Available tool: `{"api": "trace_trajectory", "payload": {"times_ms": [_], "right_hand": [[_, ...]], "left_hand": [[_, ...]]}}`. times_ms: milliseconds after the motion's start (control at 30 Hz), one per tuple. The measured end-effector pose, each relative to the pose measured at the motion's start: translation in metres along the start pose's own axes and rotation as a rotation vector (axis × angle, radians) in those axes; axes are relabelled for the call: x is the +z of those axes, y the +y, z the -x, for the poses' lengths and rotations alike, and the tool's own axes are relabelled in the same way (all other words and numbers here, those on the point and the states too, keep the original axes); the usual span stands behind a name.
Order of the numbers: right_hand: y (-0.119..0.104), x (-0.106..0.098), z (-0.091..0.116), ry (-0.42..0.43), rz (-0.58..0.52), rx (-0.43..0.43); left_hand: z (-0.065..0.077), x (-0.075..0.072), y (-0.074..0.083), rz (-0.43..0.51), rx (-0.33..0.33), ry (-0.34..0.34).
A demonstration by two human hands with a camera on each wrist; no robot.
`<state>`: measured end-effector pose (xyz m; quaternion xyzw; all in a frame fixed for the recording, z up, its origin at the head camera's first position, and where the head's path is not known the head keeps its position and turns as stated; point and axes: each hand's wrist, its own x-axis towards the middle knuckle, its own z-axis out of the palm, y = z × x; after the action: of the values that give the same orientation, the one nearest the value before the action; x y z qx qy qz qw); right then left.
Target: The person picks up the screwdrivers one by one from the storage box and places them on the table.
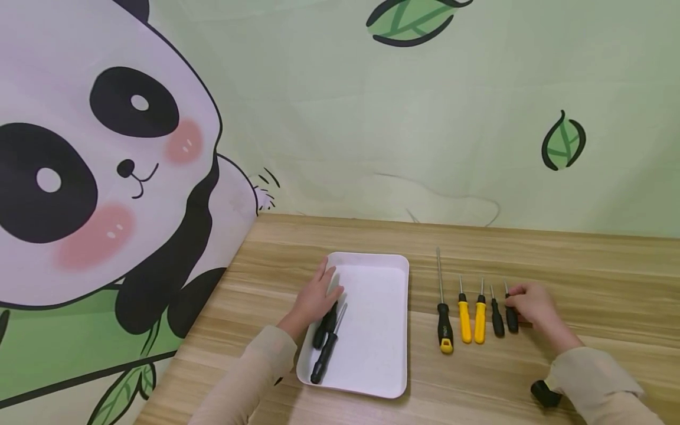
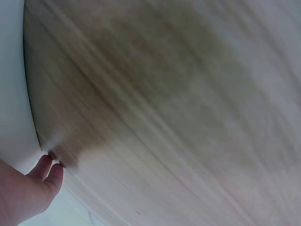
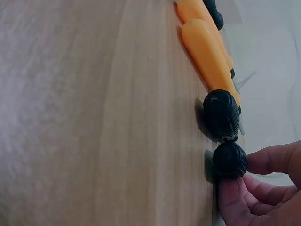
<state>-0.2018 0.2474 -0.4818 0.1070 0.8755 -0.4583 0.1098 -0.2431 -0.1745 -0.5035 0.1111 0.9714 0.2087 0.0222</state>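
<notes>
My left hand [image 1: 313, 298] holds the left rim of a white tray [image 1: 372, 330], its thumb over the inside. In the left wrist view, two fingertips [image 2: 55, 174] of this hand lie against the tray's outer side. Black-handled screwdrivers [image 1: 325, 357] lie inside the tray, partly covered by the hand. On the right, my right hand [image 1: 533, 304] pinches a small black screwdriver [image 1: 512, 319] by its handle, at the end of a row. Seen from the right wrist, thumb and fingers sit on either side of this black handle [image 3: 230, 160].
Left of the held screwdriver lie another small black screwdriver [image 1: 497, 319], two yellow ones [image 1: 464, 321] and a longer black-and-yellow one [image 1: 445, 327]. A black object [image 1: 545, 394] lies by the right sleeve. Behind the wooden table [image 1: 611, 277] hangs a panda-printed backdrop [image 1: 425, 130].
</notes>
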Motion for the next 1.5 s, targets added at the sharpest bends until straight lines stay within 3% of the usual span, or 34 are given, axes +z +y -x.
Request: {"api": "trace_trajectory", "payload": {"times_ms": [300, 900, 1167, 1500], "right_hand": [[0.000, 0.001, -0.003, 0.001, 0.089, 0.004], [0.002, -0.004, 0.002, -0.006, 0.058, 0.001], [0.005, -0.006, 0.004, -0.021, -0.006, 0.011], [0.002, -0.012, 0.006, -0.014, -0.015, 0.064]], "left_hand": [[0.000, -0.001, 0.002, -0.003, 0.014, 0.007], [0.000, 0.001, -0.001, 0.014, 0.010, 0.010], [0.000, 0.002, -0.001, 0.007, 0.013, 0.017], [-0.002, 0.002, -0.003, 0.004, -0.001, -0.010]]}}
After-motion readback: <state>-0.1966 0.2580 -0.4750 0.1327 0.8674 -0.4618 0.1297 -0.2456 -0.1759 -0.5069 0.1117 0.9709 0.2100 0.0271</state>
